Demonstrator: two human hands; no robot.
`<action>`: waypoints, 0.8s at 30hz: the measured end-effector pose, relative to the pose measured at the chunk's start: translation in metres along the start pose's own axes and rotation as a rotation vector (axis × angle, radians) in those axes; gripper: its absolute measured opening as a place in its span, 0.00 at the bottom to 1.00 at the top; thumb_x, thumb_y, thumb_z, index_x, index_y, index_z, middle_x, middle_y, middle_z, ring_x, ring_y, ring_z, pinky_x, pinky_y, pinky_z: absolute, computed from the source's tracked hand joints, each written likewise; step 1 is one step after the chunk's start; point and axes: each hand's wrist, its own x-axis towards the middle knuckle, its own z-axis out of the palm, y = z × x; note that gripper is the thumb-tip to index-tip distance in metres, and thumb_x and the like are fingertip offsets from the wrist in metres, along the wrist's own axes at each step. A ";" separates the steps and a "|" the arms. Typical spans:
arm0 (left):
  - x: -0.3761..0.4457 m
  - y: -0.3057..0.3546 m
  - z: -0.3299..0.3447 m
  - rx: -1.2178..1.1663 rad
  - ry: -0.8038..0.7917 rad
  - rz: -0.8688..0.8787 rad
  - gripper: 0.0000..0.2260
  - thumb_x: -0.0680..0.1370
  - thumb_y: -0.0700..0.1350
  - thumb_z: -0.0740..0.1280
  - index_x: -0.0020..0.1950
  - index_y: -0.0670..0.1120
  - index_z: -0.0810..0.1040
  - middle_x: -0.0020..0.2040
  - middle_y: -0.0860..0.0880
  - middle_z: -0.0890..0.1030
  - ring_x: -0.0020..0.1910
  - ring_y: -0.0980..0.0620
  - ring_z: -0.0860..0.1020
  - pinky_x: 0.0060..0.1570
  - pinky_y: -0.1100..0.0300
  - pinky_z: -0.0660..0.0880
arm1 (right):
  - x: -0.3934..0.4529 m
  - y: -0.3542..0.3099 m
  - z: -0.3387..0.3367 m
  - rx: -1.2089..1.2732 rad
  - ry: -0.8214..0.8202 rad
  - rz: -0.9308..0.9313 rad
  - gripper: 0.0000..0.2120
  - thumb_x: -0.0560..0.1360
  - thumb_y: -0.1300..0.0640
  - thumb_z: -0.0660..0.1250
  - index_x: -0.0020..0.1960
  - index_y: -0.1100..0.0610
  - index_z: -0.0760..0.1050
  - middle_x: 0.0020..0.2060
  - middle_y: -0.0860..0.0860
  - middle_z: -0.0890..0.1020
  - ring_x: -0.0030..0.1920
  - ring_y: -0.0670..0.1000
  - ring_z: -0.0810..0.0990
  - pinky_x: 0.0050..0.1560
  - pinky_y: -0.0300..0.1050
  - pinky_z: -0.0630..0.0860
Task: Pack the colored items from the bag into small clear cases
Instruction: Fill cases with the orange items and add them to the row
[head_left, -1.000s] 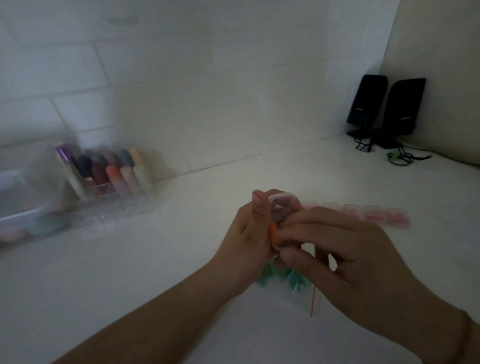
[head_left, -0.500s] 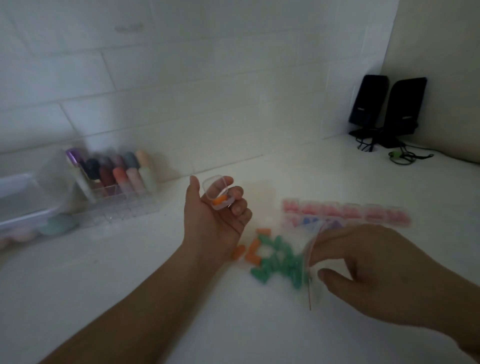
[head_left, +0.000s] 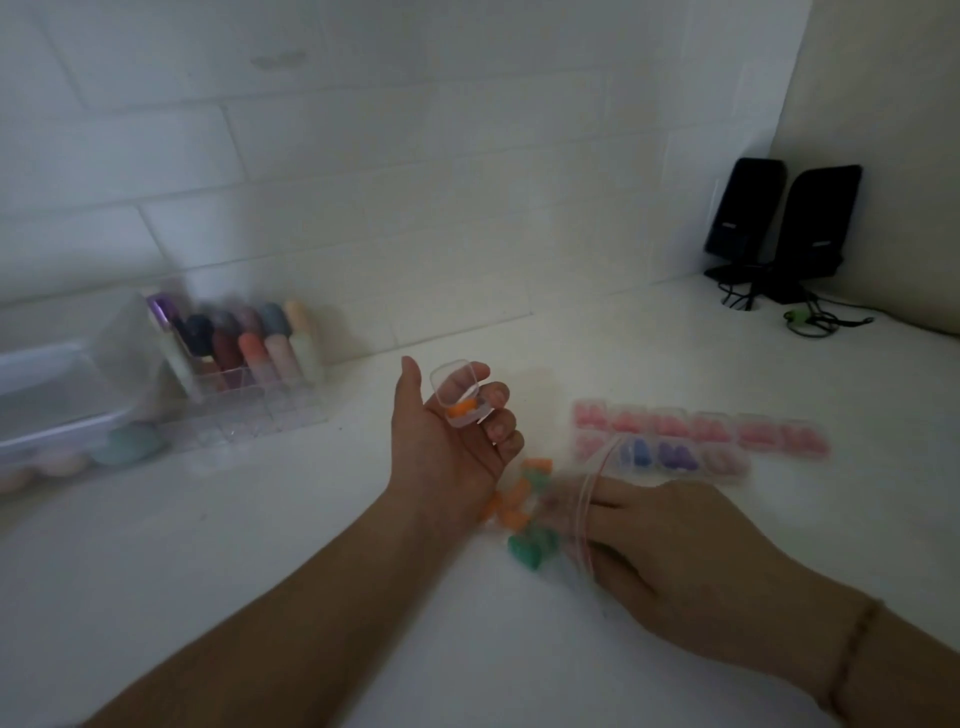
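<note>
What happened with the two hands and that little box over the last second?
The hands, which met over the small clear case, have parted. The left hand now holds the open case alone, palm up, one orange piece inside. The right hand dropped to the clear plastic bag, fingers reaching in among the green and orange pieces. The filled cases, organiser and black speakers stayed put.

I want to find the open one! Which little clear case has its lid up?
The small clear case held in the left hand, with an orange piece inside. The filled cases lying in rows on the table look closed.
</note>
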 end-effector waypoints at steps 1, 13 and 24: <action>0.000 -0.001 0.000 0.001 -0.002 -0.003 0.27 0.78 0.65 0.52 0.42 0.44 0.75 0.31 0.46 0.71 0.26 0.50 0.64 0.32 0.60 0.58 | 0.001 0.000 0.002 0.036 -0.009 -0.034 0.18 0.79 0.46 0.52 0.64 0.40 0.74 0.67 0.36 0.73 0.45 0.48 0.83 0.35 0.46 0.79; 0.001 -0.008 0.004 0.067 -0.024 0.009 0.28 0.78 0.65 0.51 0.39 0.43 0.77 0.32 0.45 0.69 0.26 0.50 0.63 0.32 0.60 0.58 | 0.003 -0.006 0.014 -0.045 -0.016 -0.117 0.22 0.82 0.40 0.41 0.70 0.39 0.65 0.71 0.40 0.69 0.40 0.49 0.84 0.31 0.46 0.80; -0.002 -0.001 0.008 0.140 -0.010 0.076 0.27 0.78 0.65 0.51 0.41 0.44 0.75 0.31 0.45 0.69 0.28 0.50 0.61 0.32 0.60 0.57 | -0.009 0.008 -0.027 0.254 0.412 0.108 0.06 0.68 0.54 0.75 0.40 0.44 0.81 0.38 0.33 0.81 0.32 0.28 0.73 0.32 0.21 0.64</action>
